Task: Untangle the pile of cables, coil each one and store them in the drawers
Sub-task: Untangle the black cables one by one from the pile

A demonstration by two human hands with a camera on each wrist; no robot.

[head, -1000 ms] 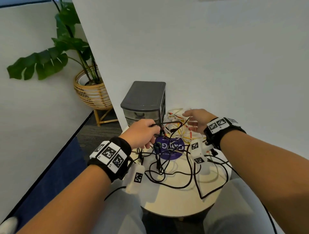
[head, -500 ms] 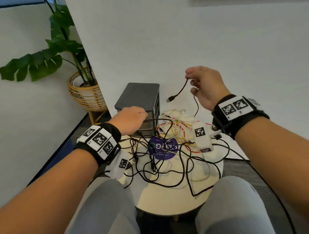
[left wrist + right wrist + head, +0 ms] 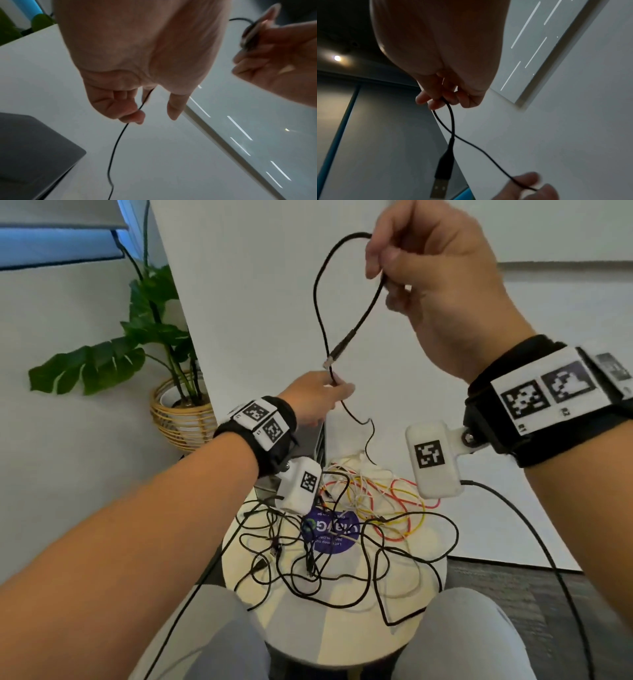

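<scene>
Where pinched, thin black cable (image 3: 320, 299), looped, USB-tipped

My right hand (image 3: 435, 285) is up high, back of it facing me, fingers curled and pinching a black cable (image 3: 320, 302). My left hand (image 3: 313, 402) sits lower and further out, arm stretched forward, thumb and fingertips pinching the same cable.
</scene>
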